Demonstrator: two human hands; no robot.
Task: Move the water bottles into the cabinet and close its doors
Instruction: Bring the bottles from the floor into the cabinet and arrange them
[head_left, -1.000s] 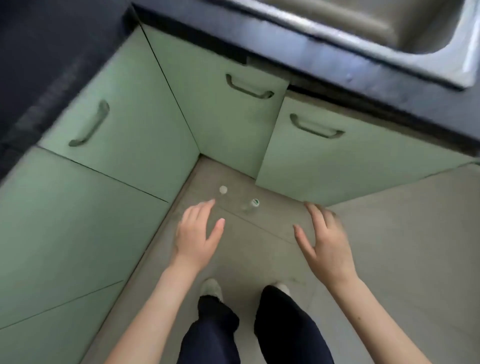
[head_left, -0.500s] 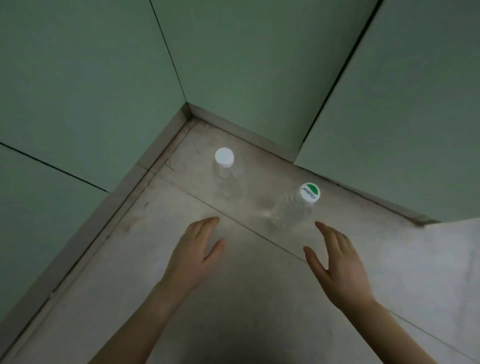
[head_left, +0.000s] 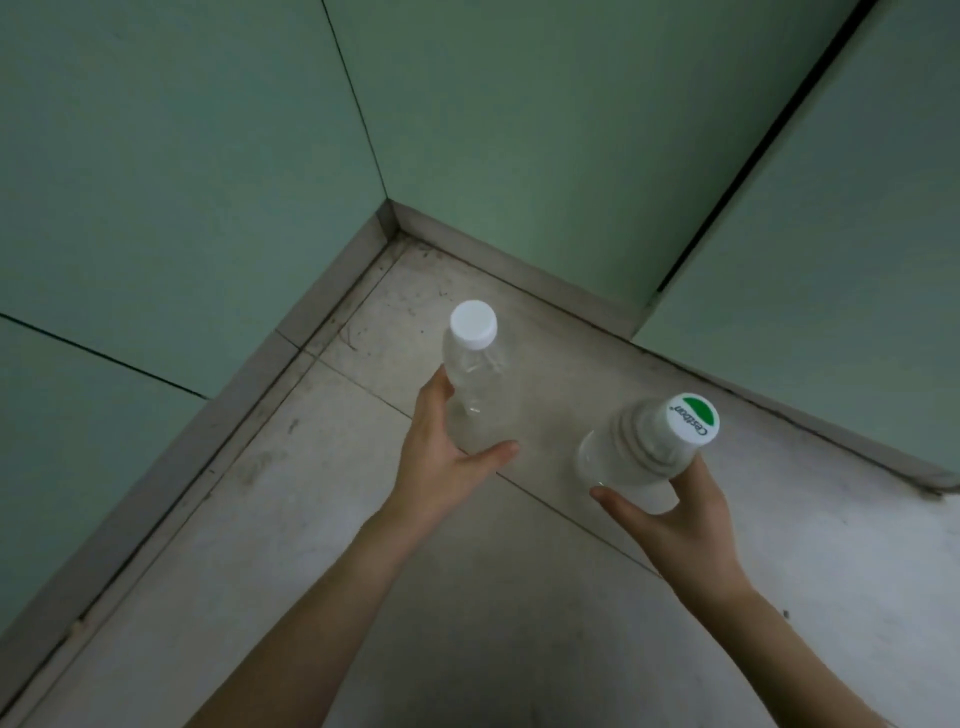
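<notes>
Two clear water bottles stand on the tiled floor in the corner of the green cabinets. The white-capped bottle is on the left, and my left hand is wrapped around its lower body. The bottle with the green-and-white cap is on the right, tilted toward me, and my right hand grips its body from below. The cabinet door at the right stands slightly ajar, with a dark gap along its left edge.
Green cabinet fronts close in the left and back sides. A grey plinth runs along their base. The pale tiled floor stretches toward me, under my forearms.
The camera has dropped much closer to the floor. Both hands moved forward from open above the floor and closed around the two bottles; the right bottle now looks tilted.
</notes>
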